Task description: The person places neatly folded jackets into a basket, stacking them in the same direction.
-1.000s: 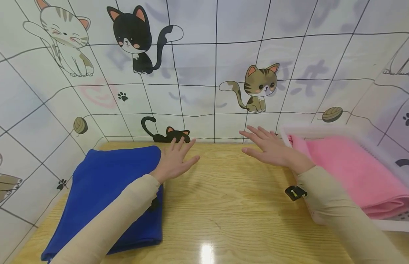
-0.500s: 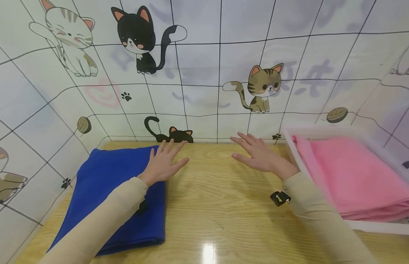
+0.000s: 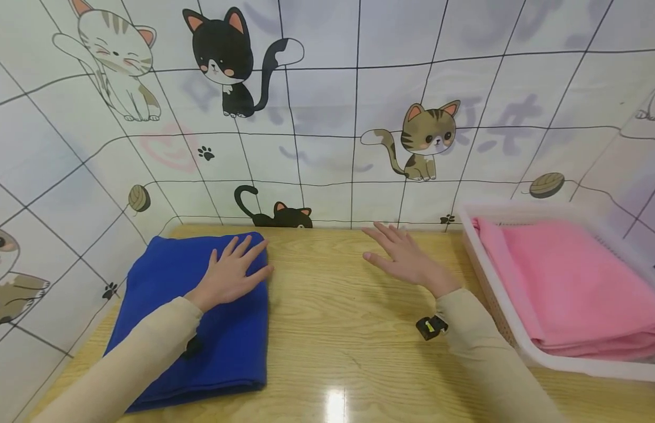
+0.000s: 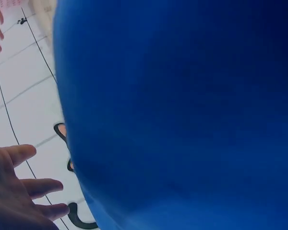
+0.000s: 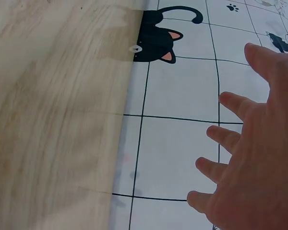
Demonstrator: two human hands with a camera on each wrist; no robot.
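A folded blue cloth (image 3: pixel 174 276) lies at the left of the wooden table, and its face fills most of the left wrist view (image 4: pixel 182 96). Over its right part, my left hand (image 3: pixel 229 276) is spread with straight fingers, holding nothing. In the left wrist view the fingers (image 4: pixel 43 187) stand apart from the cloth's edge. My right hand (image 3: pixel 403 258) hovers above the table right of the middle, fingers extended and holding nothing; the right wrist view shows the same spread fingers (image 5: pixel 230 139) in front of the patterned wall.
At the right stands a white plastic basket (image 3: pixel 523 346) with a folded pink cloth (image 3: pixel 581 282) in it. The wooden table (image 3: pixel 327 317) shows between the blue cloth and the basket. A white wall (image 3: pixel 327 117) with grid lines and cartoon cats closes off the back and sides.
My left hand has moved left and slightly toward me, from the blue cloth's far right corner to over the cloth. The right hand has drifted left and nearer, away from the basket.
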